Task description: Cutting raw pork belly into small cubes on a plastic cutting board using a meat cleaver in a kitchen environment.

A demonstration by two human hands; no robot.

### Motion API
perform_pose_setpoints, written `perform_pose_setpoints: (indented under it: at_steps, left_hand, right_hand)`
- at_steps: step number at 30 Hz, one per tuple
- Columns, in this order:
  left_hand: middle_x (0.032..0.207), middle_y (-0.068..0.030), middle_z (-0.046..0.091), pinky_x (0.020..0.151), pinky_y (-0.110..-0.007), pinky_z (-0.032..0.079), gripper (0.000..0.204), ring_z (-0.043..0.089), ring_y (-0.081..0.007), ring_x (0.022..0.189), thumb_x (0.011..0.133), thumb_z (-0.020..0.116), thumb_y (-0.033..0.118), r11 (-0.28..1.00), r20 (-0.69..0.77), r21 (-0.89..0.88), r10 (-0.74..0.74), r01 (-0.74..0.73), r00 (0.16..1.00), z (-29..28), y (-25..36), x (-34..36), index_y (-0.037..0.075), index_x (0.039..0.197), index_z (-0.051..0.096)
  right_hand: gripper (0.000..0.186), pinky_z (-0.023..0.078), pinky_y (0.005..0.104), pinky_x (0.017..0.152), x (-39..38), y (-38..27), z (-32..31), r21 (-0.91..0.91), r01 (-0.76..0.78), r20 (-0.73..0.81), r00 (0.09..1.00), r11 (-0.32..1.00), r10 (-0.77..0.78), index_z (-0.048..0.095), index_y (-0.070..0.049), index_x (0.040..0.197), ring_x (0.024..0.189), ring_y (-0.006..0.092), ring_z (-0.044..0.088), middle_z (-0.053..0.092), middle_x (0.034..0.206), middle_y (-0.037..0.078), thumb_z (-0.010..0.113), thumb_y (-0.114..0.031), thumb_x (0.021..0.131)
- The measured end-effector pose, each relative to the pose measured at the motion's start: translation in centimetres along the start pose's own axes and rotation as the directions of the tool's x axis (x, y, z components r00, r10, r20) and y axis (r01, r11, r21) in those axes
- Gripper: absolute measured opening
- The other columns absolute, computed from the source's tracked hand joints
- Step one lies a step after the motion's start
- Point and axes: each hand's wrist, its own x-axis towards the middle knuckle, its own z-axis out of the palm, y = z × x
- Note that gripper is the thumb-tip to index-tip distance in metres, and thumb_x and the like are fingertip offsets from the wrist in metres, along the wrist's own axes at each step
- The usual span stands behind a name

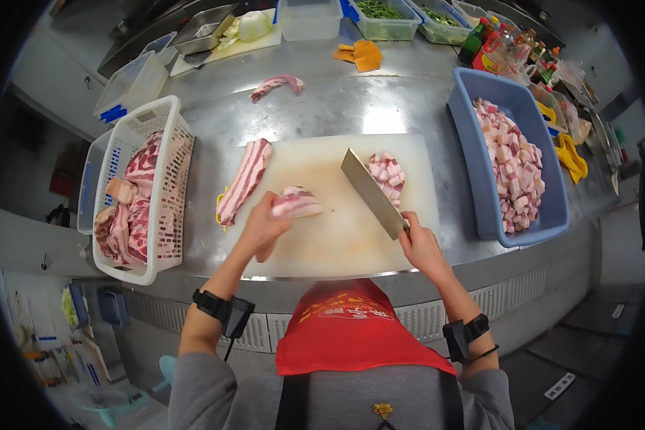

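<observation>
A piece of pork belly [297,203] is gripped in my left hand [264,223] over the left part of the white cutting board [322,254]. My right hand [424,247] is closed round the handle of a cleaver [371,192], whose broad blade slants up and to the left. Just right of the blade lies a small heap of diced pork [388,176]. A long strip of pork belly [244,181] lies across the board's left edge, beyond my left hand. Farther back, another pork strip [276,87] rests on the steel table.
At left, a white basket [170,179] holds large pork pieces. A blue tub [484,215] of diced pork stands at right. Orange cloth [360,55], clear containers [309,20] and a cut pale vegetable [255,26] sit at the back. Bottles [474,44] crowd the far right.
</observation>
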Motion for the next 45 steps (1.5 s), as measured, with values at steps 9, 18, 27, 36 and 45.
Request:
perform_pose_setpoints:
  at_steps: [9, 18, 27, 36, 45]
  left_hand:
    - [0.111, -0.0181, 0.051, 0.084, -0.044, 0.045, 0.064, 0.053, -0.0350, 0.101, 0.062, 0.078, 0.035, 0.866, 0.238, 0.482, 0.019, -0.135, 0.971, 6.8, -1.4, -1.2, 0.008, 0.114, 0.052]
    - [0.121, -0.0179, 0.044, 0.086, -0.045, 0.043, 0.050, 0.047, -0.0362, 0.105, 0.064, 0.074, 0.020, 0.834, 0.118, 0.291, 0.456, -0.470, 0.882, 13.5, -0.6, 2.3, 0.011, 0.109, 0.058]
    - [0.116, -0.0150, 0.049, 0.088, -0.043, 0.045, 0.035, 0.050, -0.0356, 0.106, 0.070, 0.073, 0.011, 0.784, -0.009, 0.191, 0.604, -0.591, 0.797, 13.4, -0.7, 1.4, 0.006, 0.102, 0.061]
    - [0.111, -0.0122, 0.054, 0.088, -0.040, 0.044, 0.034, 0.052, -0.0305, 0.104, 0.070, 0.071, 0.010, 0.790, -0.030, 0.155, 0.604, -0.593, 0.796, 13.7, -1.0, 1.6, 0.006, 0.103, 0.062]
    - [0.109, -0.0127, 0.055, 0.086, -0.040, 0.045, 0.034, 0.054, -0.0307, 0.102, 0.069, 0.070, 0.006, 0.817, -0.057, 0.124, 0.573, -0.563, 0.818, 13.4, -0.7, 1.6, 0.004, 0.101, 0.061]
  right_hand:
    - [0.029, 0.045, 0.0501, 0.061, -0.6, -0.4, 1.0, -0.011, -0.023, -0.034, 0.999, 1.000, 0.022, 0.043, -0.003, 0.116, 0.069, 0.0448, 0.059, 0.061, 0.074, 0.025, 0.049, -0.010, 0.089]
    - [0.017, 0.044, 0.0501, 0.061, -1.6, -2.5, 1.5, -0.041, -0.038, 0.075, 0.996, 0.998, 0.041, 0.042, -0.001, 0.102, 0.070, 0.0449, 0.057, 0.059, 0.075, 0.025, 0.049, -0.006, 0.087]
    - [0.016, 0.045, 0.0534, 0.058, -1.1, -2.1, 1.9, -0.201, -0.021, 0.057, 0.998, 0.979, 0.033, 0.041, -0.005, 0.099, 0.065, 0.0453, 0.056, 0.058, 0.075, 0.022, 0.049, -0.012, 0.088]
    - [0.016, 0.045, 0.0526, 0.059, -3.9, -5.9, -1.5, -0.233, -0.084, 0.170, 0.977, 0.969, 0.126, 0.041, -0.004, 0.100, 0.067, 0.0450, 0.057, 0.058, 0.076, 0.022, 0.049, -0.012, 0.089]
    - [0.016, 0.047, 0.0514, 0.059, 1.0, -4.6, 2.7, -0.208, -0.020, 0.188, 0.980, 0.978, 0.060, 0.041, -0.003, 0.099, 0.065, 0.0442, 0.057, 0.059, 0.076, 0.022, 0.049, -0.011, 0.088]
